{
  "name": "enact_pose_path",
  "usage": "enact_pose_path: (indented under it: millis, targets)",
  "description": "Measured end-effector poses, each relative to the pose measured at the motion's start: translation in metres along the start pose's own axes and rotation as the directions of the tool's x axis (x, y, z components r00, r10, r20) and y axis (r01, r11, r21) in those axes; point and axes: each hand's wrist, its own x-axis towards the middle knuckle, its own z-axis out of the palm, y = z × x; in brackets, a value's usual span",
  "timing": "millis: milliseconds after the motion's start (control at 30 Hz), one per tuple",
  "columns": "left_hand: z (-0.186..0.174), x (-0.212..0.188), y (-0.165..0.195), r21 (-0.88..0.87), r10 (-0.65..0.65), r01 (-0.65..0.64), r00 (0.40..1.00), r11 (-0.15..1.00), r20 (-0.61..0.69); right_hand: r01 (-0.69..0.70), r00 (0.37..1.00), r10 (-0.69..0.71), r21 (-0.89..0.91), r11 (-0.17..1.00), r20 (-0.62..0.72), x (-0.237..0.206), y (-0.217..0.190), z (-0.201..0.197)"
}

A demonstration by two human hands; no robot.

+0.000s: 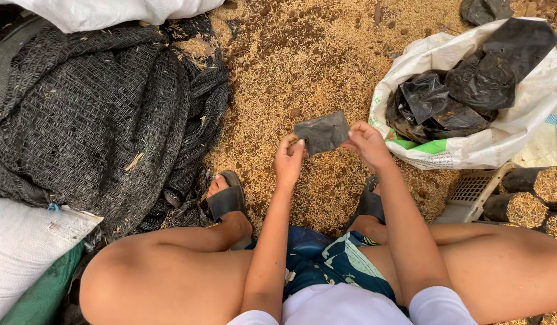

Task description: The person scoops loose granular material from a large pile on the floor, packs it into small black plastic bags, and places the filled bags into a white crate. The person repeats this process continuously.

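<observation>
both hands, left hand [289,157] and right hand [367,142], pinch the flat black plastic bag [322,132] over the husk-covered ground [302,66], probably best to rub its edges apart gently, not yank.

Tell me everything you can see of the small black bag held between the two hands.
The small black bag is a flat, empty pouch of thin, dull black plastic, creased and dusty, roughly rectangular and tilted. It is held in the air above the husk-strewn ground. The left hand pinches its lower left corner; the right hand holds its right edge. Nothing else touches it. Whether its mouth is open cannot be told.
</observation>
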Motion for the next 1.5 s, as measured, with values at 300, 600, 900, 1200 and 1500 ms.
enact_pose_path:
  millis: [300, 600, 900, 1200, 1500]
  targets:
    - [-0.02, 0.006, 0.008, 0.32, 0.071, -0.118, 0.986, 0.94, 0.154, -0.132, 0.991, 0.124, 0.186, 0.974, 0.054, -0.009, 0.016, 0.035]
    - [-0.04, -0.004, 0.015, 0.953, 0.182, -0.119, 0.981, 0.28, 0.07, 0.03, 0.985, 0.05, -0.449, 0.893, 0.167, -0.015, 0.035, 0.088]
    - [-0.032, -0.022, 0.029, 0.892, 0.083, -0.319, 0.948, 0.32, 0.309, 0.015, 0.994, 0.085, -0.842, 0.54, 0.072, -0.012, 0.064, 0.087]
    - [-0.017, -0.032, 0.025, 0.758, 0.032, -0.422, 0.882, 0.497, 0.47, 0.149, 0.953, 0.178, -0.893, 0.425, 0.244, -0.01, 0.081, 0.069]
    - [-0.034, -0.026, 0.015, 0.95, -0.132, -0.267, 0.948, 0.161, 0.288, 0.108, 0.951, 0.201, -0.862, 0.495, 0.234, 0.014, 0.12, 0.115]
